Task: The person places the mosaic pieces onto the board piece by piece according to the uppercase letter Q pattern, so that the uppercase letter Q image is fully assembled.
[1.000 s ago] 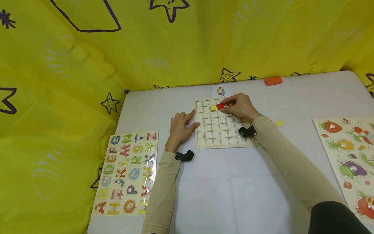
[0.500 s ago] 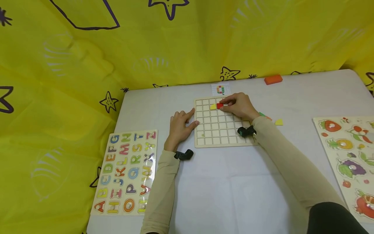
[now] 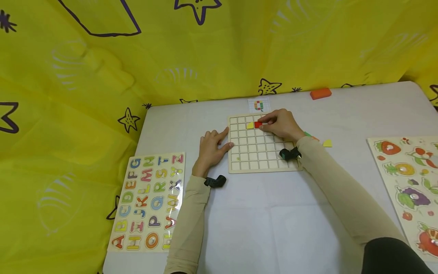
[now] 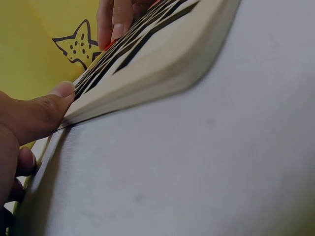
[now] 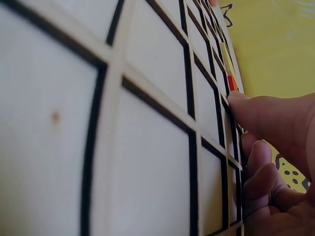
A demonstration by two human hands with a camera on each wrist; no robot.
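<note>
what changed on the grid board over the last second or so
Nothing visibly changed. The right hand still has its thumb and fingertips on the red tile, next to the yellow tile; the left hand still rests at the left edge of the grid board.

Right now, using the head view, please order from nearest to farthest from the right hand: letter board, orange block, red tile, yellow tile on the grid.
1. Red tile: touching the right hand.
2. Yellow tile: on the grid, left of the red tile.
3. Orange block: beyond the grid, to the right.
4. Letter board: far left.
</note>
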